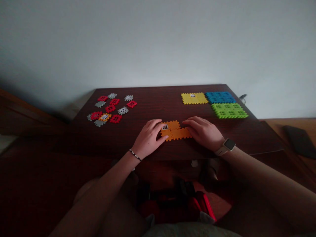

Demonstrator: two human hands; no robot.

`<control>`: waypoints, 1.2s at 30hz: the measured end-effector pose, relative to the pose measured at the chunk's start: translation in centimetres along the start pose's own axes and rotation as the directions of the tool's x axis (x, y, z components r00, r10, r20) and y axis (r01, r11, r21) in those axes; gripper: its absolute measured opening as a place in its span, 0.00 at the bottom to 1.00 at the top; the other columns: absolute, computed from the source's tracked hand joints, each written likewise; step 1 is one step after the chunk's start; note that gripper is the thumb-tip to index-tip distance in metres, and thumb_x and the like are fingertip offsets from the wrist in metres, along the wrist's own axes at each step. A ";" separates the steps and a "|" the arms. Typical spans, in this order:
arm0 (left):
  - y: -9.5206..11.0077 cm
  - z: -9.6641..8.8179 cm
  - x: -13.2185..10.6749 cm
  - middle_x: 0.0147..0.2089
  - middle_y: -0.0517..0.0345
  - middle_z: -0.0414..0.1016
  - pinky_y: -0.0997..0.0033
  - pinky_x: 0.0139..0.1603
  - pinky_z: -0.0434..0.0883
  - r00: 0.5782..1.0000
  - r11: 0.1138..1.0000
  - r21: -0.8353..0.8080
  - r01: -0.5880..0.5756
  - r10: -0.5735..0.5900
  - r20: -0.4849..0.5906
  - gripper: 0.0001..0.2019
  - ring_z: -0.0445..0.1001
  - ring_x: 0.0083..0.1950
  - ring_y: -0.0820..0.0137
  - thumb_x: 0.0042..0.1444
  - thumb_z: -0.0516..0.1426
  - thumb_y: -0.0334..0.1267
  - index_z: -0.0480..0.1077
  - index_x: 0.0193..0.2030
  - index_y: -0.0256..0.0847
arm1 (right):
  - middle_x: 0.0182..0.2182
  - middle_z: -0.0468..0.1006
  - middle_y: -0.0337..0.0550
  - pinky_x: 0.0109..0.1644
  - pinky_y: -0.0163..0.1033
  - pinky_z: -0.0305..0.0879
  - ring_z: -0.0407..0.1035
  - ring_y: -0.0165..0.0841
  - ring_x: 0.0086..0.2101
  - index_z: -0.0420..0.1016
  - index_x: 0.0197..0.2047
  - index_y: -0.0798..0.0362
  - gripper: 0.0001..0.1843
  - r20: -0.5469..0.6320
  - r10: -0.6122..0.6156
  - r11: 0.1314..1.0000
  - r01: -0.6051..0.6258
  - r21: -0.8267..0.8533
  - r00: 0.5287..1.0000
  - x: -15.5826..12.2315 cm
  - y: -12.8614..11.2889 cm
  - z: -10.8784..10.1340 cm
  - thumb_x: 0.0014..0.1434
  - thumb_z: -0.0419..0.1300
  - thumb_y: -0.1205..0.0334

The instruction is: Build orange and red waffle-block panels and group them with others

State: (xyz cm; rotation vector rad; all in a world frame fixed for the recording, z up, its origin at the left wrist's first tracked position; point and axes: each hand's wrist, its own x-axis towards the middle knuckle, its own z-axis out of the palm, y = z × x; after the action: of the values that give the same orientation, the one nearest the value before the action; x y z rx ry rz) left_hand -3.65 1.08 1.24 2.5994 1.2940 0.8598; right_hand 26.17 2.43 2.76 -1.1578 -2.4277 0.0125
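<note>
An orange panel of joined waffle tiles, one with a white window, lies flat on the dark wooden table near its front edge. My left hand rests on the panel's left side, fingers curled over the window tile and thumb against the front edge. My right hand, with a watch on its wrist, presses down on the panel's right end with its fingers lying together and flat.
Several loose red, grey and orange tiles lie scattered at the back left. Joined yellow, blue and green panels lie at the back right. A dark flat object sits off the table's right.
</note>
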 end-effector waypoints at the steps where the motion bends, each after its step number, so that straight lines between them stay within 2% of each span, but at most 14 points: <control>1: -0.4 -0.3 -0.1 0.66 0.43 0.73 0.42 0.72 0.73 1.000 1.000 -0.010 -0.004 0.004 0.005 0.19 0.72 0.69 0.51 0.66 0.67 0.37 0.71 0.62 0.41 | 0.60 0.82 0.53 0.64 0.56 0.72 0.74 0.50 0.62 0.77 0.62 0.49 0.17 -0.021 -0.029 1.000 0.029 0.008 0.999 -0.2 0.2 -0.1 0.75 0.56 0.63; 3: -1.0 -0.8 -0.4 0.64 0.46 0.75 0.44 0.70 0.74 1.000 0.999 -0.038 -0.014 0.014 0.013 0.17 0.73 0.67 0.53 0.66 0.68 0.36 0.72 0.58 0.42 | 0.65 0.79 0.53 0.71 0.65 0.65 0.64 0.54 0.71 0.77 0.64 0.48 0.18 -0.045 -0.061 0.998 0.062 0.010 0.997 -0.4 0.6 -0.4 0.75 0.58 0.61; 5: -1.5 -1.2 -0.8 0.61 0.48 0.77 0.47 0.68 0.75 1.000 0.997 -0.071 -0.022 0.024 0.019 0.12 0.74 0.64 0.56 0.66 0.67 0.33 0.73 0.54 0.42 | 0.66 0.79 0.53 0.72 0.68 0.63 0.62 0.56 0.73 0.76 0.65 0.47 0.19 -0.038 -0.061 0.998 0.062 0.024 0.997 -0.8 0.9 -0.7 0.74 0.60 0.59; 10: -2.3 -1.7 -1.4 0.52 0.53 0.78 0.53 0.61 0.75 1.000 0.994 -0.107 0.013 -0.011 0.023 0.07 0.75 0.56 0.60 0.66 0.65 0.29 0.74 0.46 0.42 | 0.60 0.80 0.54 0.68 0.62 0.70 0.72 0.51 0.63 0.76 0.64 0.46 0.19 0.006 -0.042 0.993 0.041 0.112 0.999 -1.6 1.8 -0.9 0.73 0.62 0.55; 14: -2.9 -1.6 -1.4 0.48 0.55 0.78 0.55 0.58 0.75 0.997 0.991 -0.120 0.055 -0.049 0.057 0.06 0.76 0.53 0.61 0.66 0.64 0.27 0.76 0.43 0.42 | 0.46 0.81 0.51 0.52 0.52 0.76 0.77 0.45 0.46 0.79 0.50 0.48 0.09 0.030 0.022 0.989 -0.026 0.146 0.999 -2.0 2.4 -1.0 0.74 0.59 0.56; 16: -3.0 -1.6 -1.4 0.47 0.55 0.79 0.56 0.58 0.75 0.997 0.990 -0.131 0.060 -0.052 0.065 0.06 0.76 0.52 0.61 0.66 0.64 0.27 0.76 0.43 0.42 | 0.41 0.80 0.48 0.45 0.47 0.74 0.76 0.41 0.39 0.79 0.45 0.48 0.09 0.056 0.054 0.983 -0.062 0.170 0.997 -2.1 2.5 -1.1 0.75 0.57 0.57; 18: -3.1 -1.4 -1.3 0.47 0.55 0.79 0.57 0.58 0.75 0.997 0.989 -0.139 0.060 -0.051 0.063 0.06 0.77 0.52 0.61 0.66 0.64 0.27 0.77 0.43 0.43 | 0.39 0.80 0.46 0.41 0.44 0.72 0.76 0.39 0.36 0.79 0.45 0.49 0.09 0.090 0.079 0.976 -0.095 0.195 0.993 -2.1 2.7 -1.1 0.74 0.58 0.57; 24: -2.8 -1.1 -1.2 0.48 0.54 0.79 0.57 0.58 0.75 0.997 0.987 -0.150 0.055 -0.046 0.061 0.04 0.77 0.52 0.62 0.67 0.64 0.30 0.78 0.44 0.43 | 0.39 0.81 0.44 0.39 0.41 0.68 0.74 0.36 0.34 0.82 0.46 0.48 0.10 0.164 0.126 0.962 -0.161 0.220 0.978 -2.4 3.4 -0.7 0.72 0.61 0.54; 36: -2.6 -0.6 -1.0 0.47 0.54 0.80 0.58 0.57 0.76 0.999 0.986 -0.162 0.033 -0.026 0.045 0.02 0.78 0.51 0.62 0.69 0.64 0.34 0.79 0.45 0.44 | 0.37 0.83 0.44 0.39 0.41 0.70 0.75 0.36 0.33 0.84 0.47 0.47 0.11 0.130 0.110 0.956 -0.141 0.259 0.985 -2.4 3.6 -0.5 0.72 0.62 0.53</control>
State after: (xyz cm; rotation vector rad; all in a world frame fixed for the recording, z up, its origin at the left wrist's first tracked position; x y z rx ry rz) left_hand -6.25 1.80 0.42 2.4532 1.1949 0.8607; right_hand 30.34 2.91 1.52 -1.2115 -2.3526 0.4442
